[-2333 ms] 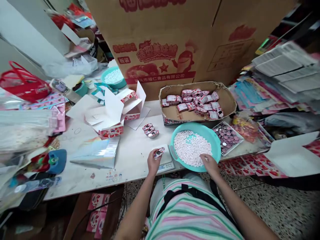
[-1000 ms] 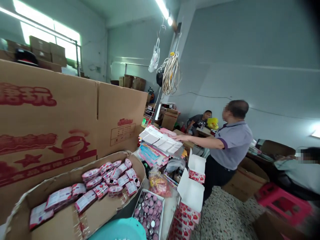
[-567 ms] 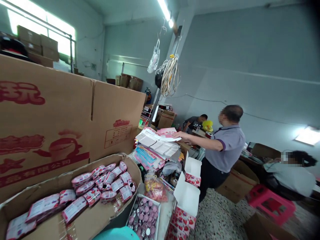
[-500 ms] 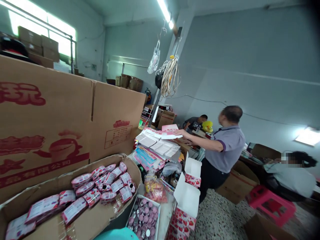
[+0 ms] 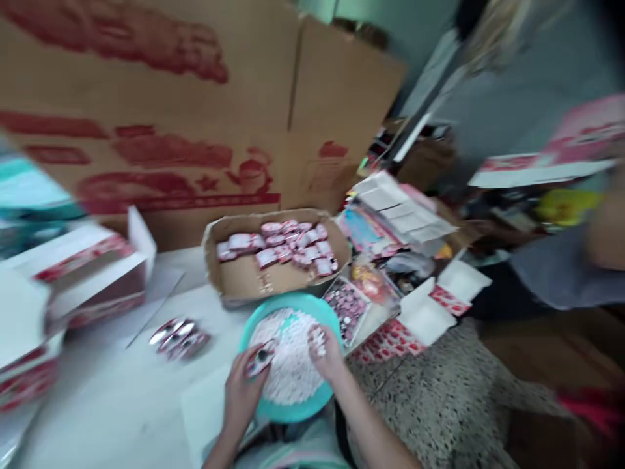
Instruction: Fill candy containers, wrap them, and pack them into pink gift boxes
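Note:
The picture is smeared by motion. My left hand (image 5: 243, 388) is closed on a small shiny pink packet (image 5: 258, 356) at the near rim of a teal basin (image 5: 254, 322) filled with small white candies (image 5: 288, 365). My right hand (image 5: 326, 352) rests in the basin on the white candies, fingers curled with a few pieces at the fingertips. Both hands sit over the near edge of the white table (image 5: 112, 384).
A low cardboard tray (image 5: 234, 277) with several pink packets stands behind the basin. Shiny packets (image 5: 180, 335) lie to the left, open white-and-red boxes (image 5: 92, 273) further left. A tray of round caps (image 5: 347, 305) and paper stacks (image 5: 400, 212) are at right. A person's arm (image 5: 605, 228) shows at far right.
The view has swung from the room and the standing person back down to the table. My hands are in view again at the basin, the left one still with a packet.

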Tool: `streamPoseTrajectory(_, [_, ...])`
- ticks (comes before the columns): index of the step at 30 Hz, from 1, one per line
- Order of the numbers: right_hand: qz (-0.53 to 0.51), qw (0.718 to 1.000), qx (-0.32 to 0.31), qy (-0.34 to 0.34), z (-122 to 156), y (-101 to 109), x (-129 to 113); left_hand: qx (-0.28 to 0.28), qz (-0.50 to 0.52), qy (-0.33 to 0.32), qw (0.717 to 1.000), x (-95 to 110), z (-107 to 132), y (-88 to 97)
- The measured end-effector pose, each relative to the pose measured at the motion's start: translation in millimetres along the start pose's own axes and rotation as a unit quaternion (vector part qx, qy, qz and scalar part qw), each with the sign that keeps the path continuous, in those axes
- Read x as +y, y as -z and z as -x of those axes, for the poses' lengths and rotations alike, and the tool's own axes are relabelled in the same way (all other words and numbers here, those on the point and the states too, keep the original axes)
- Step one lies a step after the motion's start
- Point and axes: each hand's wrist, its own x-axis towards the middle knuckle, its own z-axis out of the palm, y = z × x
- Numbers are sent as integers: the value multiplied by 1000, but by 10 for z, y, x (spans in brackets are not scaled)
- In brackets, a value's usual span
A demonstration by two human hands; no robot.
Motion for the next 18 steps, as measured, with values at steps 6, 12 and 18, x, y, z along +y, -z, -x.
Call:
streamPoseTrajectory(6, [-563,781,17,-270,-31,-247,-99,-81,13,-5,997,-64,175,160])
streamPoseTrajectory(12, [-538,802,55,-253,40,-425,-284,-107,-1,-18,994,37,274,11])
streamPoseTrajectory(18, [-480,840,92,-236,140,-530,-320,-109,-16,-35,993,63,334,-71])
